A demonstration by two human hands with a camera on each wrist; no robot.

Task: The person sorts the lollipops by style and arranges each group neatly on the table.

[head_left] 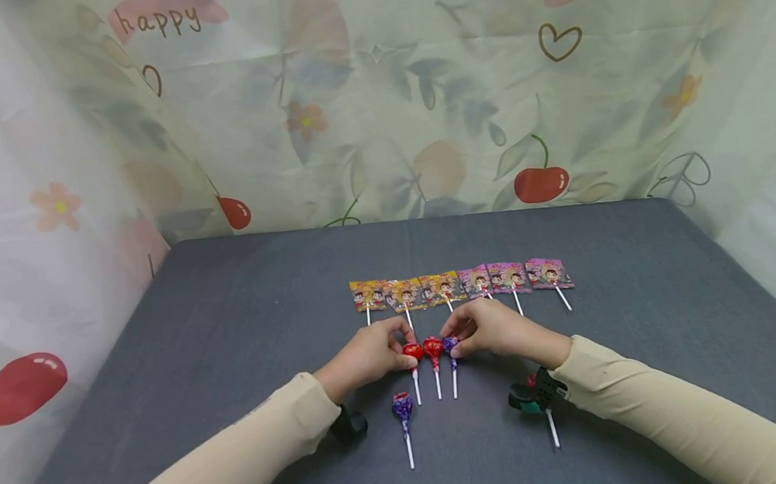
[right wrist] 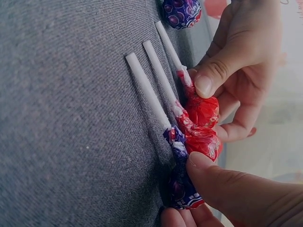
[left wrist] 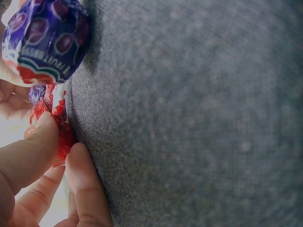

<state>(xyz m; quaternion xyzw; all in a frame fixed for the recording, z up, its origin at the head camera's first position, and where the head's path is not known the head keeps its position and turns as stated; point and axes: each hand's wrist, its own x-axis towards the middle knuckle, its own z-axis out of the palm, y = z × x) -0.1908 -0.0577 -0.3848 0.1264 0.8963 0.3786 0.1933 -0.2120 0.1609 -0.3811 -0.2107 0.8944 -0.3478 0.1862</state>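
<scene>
Lollipops lay side by side at the middle of the grey table (head_left: 226, 304): the left hand (head_left: 364, 357) pinched a red lollipop (head_left: 412, 352), the right hand (head_left: 488, 330) pinched a purple lollipop (head_left: 450, 343), with a second red one (head_left: 432, 347) between them, apparently untouched. Another purple lollipop (head_left: 401, 407) lay apart, nearer the person. Six flat packets (head_left: 458, 284) lined the far side.
</scene>
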